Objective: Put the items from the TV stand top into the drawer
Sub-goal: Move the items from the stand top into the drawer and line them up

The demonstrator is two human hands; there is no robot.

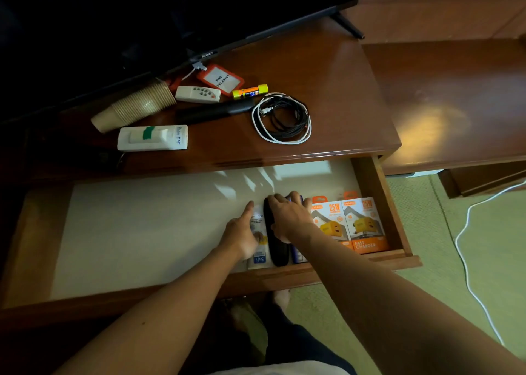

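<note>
The TV (170, 13) at the top of the picture says "SKYWORTH" on its bottom edge. The orange badge holder (220, 79) just below it says "PAS PELAWAT". At the lower right, the two orange charger boxes (350, 225) in the drawer say "25W", and one says "FAST CHARGER".
</note>
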